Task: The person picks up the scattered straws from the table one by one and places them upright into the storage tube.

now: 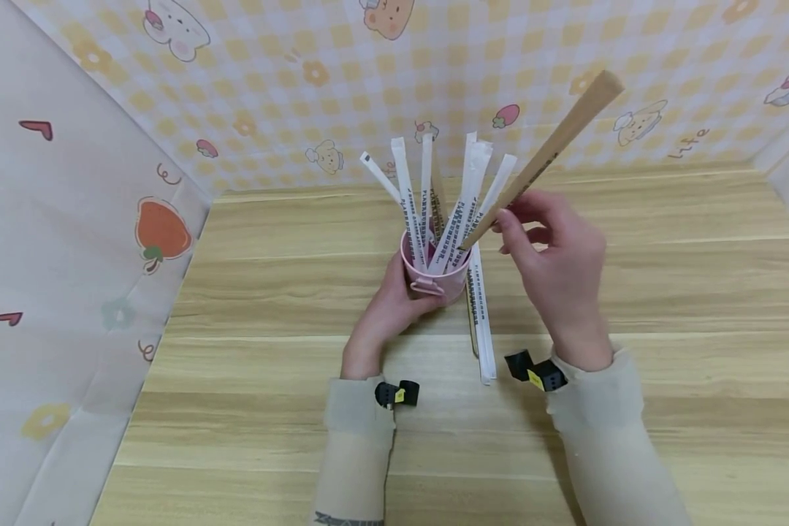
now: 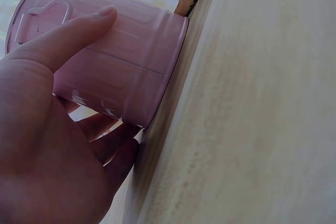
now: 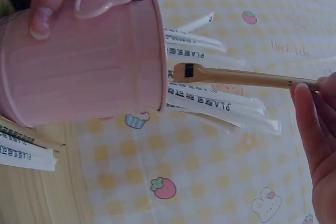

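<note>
A pink metal bucket (image 1: 457,285) stands upright on the table, holding several white paper-wrapped straws (image 1: 427,175) and a brown-wrapped one (image 1: 438,193) that fan out above its rim. Around its near left side curls my left hand (image 1: 389,307), thumb along the wall below a small wire handle (image 2: 67,10). Between thumb and fingertips, my right hand (image 1: 559,256) pinches another brown paper-wrapped straw (image 1: 565,139), tilted up to the right. In the right wrist view, this straw's lower end (image 3: 185,72) is just outside the bucket's mouth.
On the wood-grain table (image 1: 250,351), a white wrapped straw (image 1: 483,329) and a brown one (image 1: 472,314) lie beside the bucket, partly hidden behind it. A patterned yellow-checked backdrop (image 1: 269,95) rises behind, and a white printed sheet (image 1: 72,241) stands at the left.
</note>
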The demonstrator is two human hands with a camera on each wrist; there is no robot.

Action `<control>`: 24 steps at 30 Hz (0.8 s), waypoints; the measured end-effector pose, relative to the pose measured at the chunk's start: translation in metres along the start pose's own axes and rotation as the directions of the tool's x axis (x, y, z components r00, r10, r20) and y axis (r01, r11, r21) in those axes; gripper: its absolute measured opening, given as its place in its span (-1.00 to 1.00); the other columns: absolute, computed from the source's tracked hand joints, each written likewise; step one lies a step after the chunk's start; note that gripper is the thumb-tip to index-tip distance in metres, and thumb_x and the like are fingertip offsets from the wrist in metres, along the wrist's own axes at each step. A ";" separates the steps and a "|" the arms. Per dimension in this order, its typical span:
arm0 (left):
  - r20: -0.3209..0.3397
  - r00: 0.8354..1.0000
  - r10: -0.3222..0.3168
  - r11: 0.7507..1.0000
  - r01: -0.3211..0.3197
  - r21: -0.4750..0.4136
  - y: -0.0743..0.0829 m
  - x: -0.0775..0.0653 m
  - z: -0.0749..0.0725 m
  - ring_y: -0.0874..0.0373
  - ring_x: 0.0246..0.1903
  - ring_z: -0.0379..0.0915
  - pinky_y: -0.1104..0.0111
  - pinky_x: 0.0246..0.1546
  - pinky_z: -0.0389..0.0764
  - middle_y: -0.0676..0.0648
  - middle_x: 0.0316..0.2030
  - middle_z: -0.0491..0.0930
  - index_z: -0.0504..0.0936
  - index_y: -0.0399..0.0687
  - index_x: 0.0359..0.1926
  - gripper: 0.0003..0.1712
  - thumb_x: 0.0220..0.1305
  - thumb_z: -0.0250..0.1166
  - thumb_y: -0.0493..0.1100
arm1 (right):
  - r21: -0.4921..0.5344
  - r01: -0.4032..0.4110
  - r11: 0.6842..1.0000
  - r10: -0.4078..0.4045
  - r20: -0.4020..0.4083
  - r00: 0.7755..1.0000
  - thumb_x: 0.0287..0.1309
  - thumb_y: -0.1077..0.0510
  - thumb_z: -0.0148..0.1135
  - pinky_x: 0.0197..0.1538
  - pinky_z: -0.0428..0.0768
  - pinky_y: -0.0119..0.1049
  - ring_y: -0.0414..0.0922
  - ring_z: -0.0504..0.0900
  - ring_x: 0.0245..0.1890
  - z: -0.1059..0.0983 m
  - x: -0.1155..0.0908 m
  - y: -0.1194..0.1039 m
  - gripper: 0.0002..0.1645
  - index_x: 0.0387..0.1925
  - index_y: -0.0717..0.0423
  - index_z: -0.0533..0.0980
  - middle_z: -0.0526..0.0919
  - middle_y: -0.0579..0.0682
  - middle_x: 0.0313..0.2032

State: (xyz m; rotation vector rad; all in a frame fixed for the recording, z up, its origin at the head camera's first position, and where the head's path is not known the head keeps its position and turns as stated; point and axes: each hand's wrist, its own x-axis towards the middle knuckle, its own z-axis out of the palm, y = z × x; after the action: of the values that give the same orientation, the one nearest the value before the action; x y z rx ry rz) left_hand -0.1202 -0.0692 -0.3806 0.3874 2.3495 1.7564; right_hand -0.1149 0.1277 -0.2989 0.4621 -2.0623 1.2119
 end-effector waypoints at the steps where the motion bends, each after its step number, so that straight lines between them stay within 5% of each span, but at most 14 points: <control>1: -0.001 1.000 -0.003 1.000 0.003 0.001 0.000 0.000 0.000 0.15 0.18 0.11 0.29 0.21 0.09 -0.06 0.21 0.15 -0.16 0.12 0.36 0.19 -0.18 0.43 -0.31 | -0.010 -0.002 1.000 0.002 0.016 1.000 0.02 0.19 0.23 -0.39 0.52 -0.58 -0.26 0.58 -0.43 0.001 -0.001 0.000 -0.72 -0.19 0.24 0.53 0.64 -0.07 -0.29; 16: -0.005 1.000 -0.011 1.000 0.011 -0.001 -0.001 -0.001 0.000 0.15 0.21 0.06 0.25 0.22 0.07 -0.05 0.25 0.10 -0.17 0.13 0.36 0.19 -0.17 0.42 -0.31 | -0.152 0.024 0.988 0.016 0.253 0.967 0.08 0.17 0.16 -0.48 0.57 -0.30 -0.15 0.59 -0.40 0.018 -0.008 0.020 -0.80 -0.27 0.20 0.55 0.63 0.01 -0.35; 24: -0.004 1.000 -0.013 1.000 0.013 0.001 0.000 0.000 0.000 0.14 0.22 0.05 0.25 0.23 0.06 -0.05 0.26 0.08 -0.16 0.12 0.36 0.18 -0.16 0.41 -0.33 | -0.258 0.034 0.966 0.067 0.372 0.926 0.08 0.12 0.17 -0.42 0.52 -0.32 -0.15 0.54 -0.41 0.023 -0.010 0.028 -0.81 -0.32 0.16 0.55 0.58 -0.03 -0.39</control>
State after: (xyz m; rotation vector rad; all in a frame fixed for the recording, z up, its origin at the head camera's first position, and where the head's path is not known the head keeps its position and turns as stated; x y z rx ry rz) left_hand -0.1203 -0.0693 -0.3809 0.3686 2.3509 1.7518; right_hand -0.1333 0.1219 -0.3311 0.5892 -2.5172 0.8892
